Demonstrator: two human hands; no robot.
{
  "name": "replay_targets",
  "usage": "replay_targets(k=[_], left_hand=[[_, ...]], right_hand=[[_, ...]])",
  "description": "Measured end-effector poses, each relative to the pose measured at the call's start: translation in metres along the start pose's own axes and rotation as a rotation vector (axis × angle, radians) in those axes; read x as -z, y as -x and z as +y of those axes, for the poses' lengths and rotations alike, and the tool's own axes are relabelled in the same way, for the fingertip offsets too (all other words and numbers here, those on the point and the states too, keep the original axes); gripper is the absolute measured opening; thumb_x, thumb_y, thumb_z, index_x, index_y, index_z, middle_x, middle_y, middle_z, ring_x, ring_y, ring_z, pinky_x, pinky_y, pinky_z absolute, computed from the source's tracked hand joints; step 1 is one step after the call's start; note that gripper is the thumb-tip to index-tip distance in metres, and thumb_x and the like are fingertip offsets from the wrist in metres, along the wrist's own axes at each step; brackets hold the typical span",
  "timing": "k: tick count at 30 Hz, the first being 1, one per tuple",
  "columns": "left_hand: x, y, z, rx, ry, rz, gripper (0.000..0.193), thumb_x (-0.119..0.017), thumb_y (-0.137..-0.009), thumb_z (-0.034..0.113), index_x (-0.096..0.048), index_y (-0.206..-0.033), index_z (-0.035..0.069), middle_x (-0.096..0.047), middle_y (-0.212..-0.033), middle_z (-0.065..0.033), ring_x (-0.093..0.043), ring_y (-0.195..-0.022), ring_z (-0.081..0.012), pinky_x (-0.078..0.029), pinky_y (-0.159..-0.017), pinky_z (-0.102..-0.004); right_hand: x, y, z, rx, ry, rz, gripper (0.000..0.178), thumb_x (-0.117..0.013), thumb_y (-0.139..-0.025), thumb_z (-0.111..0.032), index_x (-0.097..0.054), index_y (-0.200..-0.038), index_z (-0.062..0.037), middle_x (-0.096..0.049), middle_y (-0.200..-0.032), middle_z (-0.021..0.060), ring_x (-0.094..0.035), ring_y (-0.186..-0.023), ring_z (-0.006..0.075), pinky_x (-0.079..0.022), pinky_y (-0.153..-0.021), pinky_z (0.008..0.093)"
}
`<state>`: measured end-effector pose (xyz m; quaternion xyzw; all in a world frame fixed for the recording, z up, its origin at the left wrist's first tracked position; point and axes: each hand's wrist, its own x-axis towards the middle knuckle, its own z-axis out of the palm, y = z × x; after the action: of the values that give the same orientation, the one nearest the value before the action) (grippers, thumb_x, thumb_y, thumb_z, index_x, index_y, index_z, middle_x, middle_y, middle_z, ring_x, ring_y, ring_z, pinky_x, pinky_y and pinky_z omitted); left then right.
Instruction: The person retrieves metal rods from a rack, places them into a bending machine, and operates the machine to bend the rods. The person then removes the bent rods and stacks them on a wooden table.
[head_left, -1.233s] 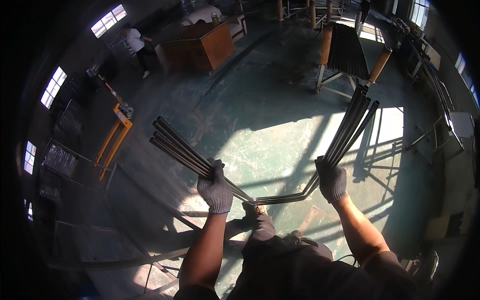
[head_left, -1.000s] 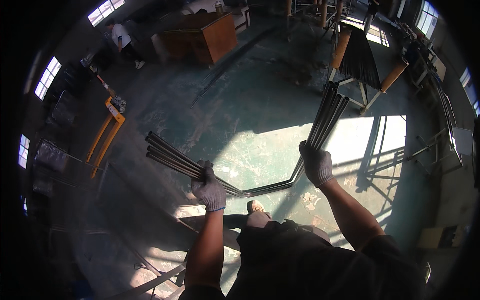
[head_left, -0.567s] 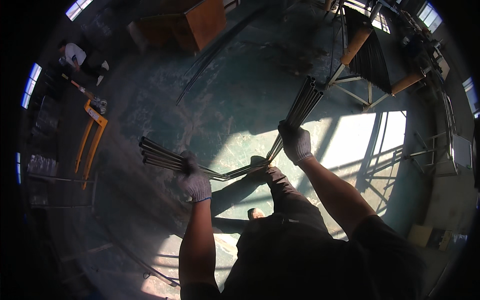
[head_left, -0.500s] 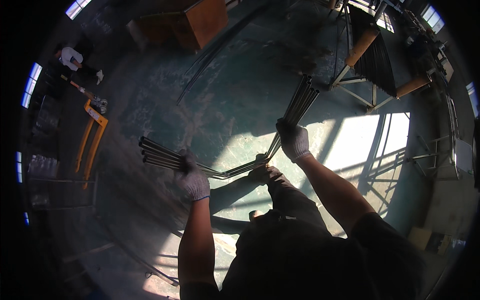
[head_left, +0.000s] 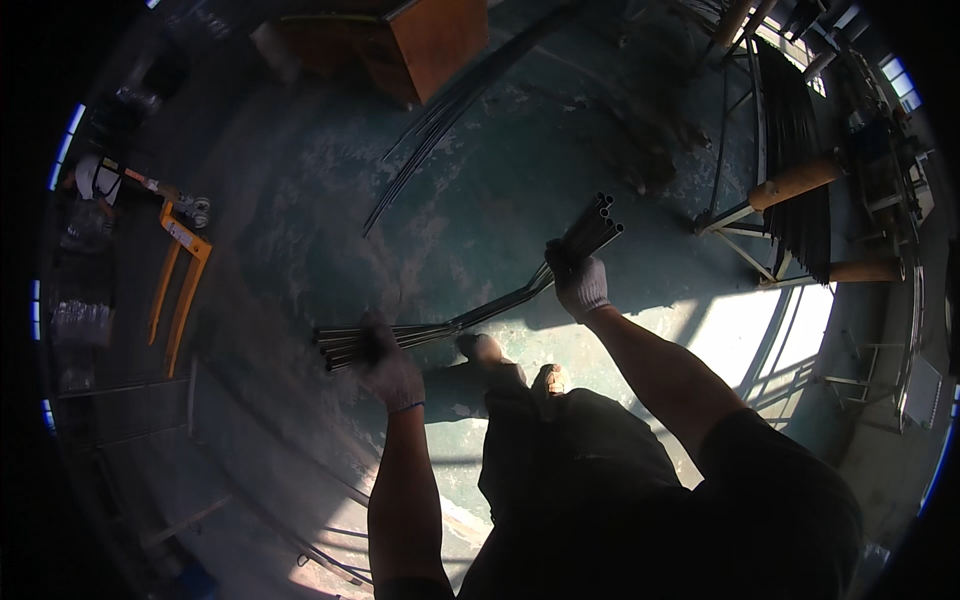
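Note:
Between my hands hangs a bundle of bent dark metal tubes (head_left: 490, 308), carried above the floor. My left hand (head_left: 388, 368), in a pale work glove with dark palm, is closed round the bundle near its left end. The right hand (head_left: 578, 281), gloved the same way, grips the tubes near their right end. Open round tube mouths show beyond the right hand, and the middle of the bundle bends downward between my hands. Below it my two shoes show on the floor. How many tubes lie under my fingers is hidden.
A yellow pallet jack (head_left: 185, 265) stands at the left, with a person (head_left: 97, 180) crouching behind it. Long thin rods (head_left: 425, 145) lie on the green floor ahead, near a brown wooden box (head_left: 437, 45). At right, a metal rack (head_left: 745, 215) with padded arms holds dark rods.
My body has stepped forward and turned left, so the rack appears further right. The right end of the tube bundle has dropped lower. Both hands keep their hold.

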<state>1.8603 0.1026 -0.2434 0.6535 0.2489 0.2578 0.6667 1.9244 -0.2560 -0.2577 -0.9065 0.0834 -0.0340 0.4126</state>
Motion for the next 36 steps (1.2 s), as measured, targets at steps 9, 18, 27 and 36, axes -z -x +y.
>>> replay_targets(k=[9,18,27,36], left_hand=[[-0.101,-0.120,-0.076,0.045,-0.129,0.065,0.026,-0.076,-0.114,0.007,-0.071,-0.135,-0.006,-0.080,-0.132,-0.0148,-0.077,-0.120,-0.0269,-0.061,-0.106,-0.0419],[-0.159,-0.171,-0.161,-0.158,-0.698,-0.106,0.025,-0.070,-0.118,0.017,-0.081,-0.128,-0.003,-0.083,-0.126,-0.0162,-0.077,-0.117,-0.0315,-0.060,-0.103,-0.0430],[-0.171,-0.162,-0.133,-0.065,-0.936,-0.153,0.036,-0.064,-0.121,0.024,-0.079,-0.140,-0.002,-0.082,-0.134,-0.0183,-0.076,-0.124,-0.0369,-0.059,-0.108,-0.0472],[-0.166,-0.154,-0.147,-0.017,-0.788,-0.089,0.034,-0.064,-0.118,0.018,-0.078,-0.138,-0.005,-0.082,-0.133,-0.0197,-0.077,-0.122,-0.0347,-0.059,-0.107,-0.0450]], right_hand=[[-0.108,-0.150,0.045,-0.088,-0.097,0.052,0.034,-0.072,-0.114,-0.037,-0.084,-0.129,-0.0081,-0.084,-0.114,0.0212,-0.080,-0.110,0.0424,-0.061,-0.091,0.0485],[-0.187,-0.238,0.134,-0.040,0.068,-0.053,0.033,-0.067,-0.116,-0.033,-0.080,-0.135,-0.0101,-0.082,-0.130,0.0172,-0.077,-0.121,0.0384,-0.060,-0.102,0.0471],[-0.119,-0.239,0.100,0.069,0.026,-0.067,0.029,-0.073,-0.115,-0.024,-0.080,-0.135,-0.0042,-0.085,-0.127,0.0134,-0.085,-0.105,0.0341,-0.067,-0.088,0.0417],[-0.097,-0.239,0.076,0.221,0.155,-0.050,0.025,-0.069,-0.114,-0.017,-0.081,-0.133,-0.0049,-0.084,-0.128,0.0185,-0.083,-0.109,0.0397,-0.067,-0.090,0.0453]])
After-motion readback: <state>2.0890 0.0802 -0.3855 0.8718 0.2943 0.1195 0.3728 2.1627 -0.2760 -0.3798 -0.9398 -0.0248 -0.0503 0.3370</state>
